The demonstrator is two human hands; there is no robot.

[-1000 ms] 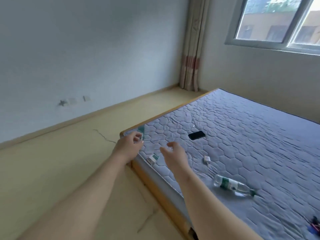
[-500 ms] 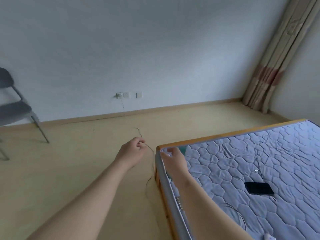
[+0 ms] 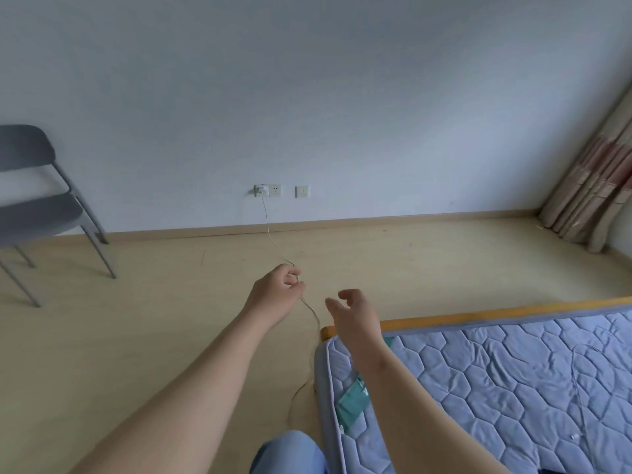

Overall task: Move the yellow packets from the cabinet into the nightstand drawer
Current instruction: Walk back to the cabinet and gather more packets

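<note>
Two grips held out, left grip (image 3: 277,295) curled at the thin cable (image 3: 267,220), hold unclear, right grip (image 3: 355,316) slack-fingered, touching nothing.

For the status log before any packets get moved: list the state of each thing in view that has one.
left hand, pinching the cable
right hand, open, holding nothing
cable, slack, trailing over the floor
charger, plugged in
chair, upright on its legs
curtain, gathered in the corner
mattress, bare, no sheet
yellow packets, cabinet, nightstand drawer, not in view
</note>
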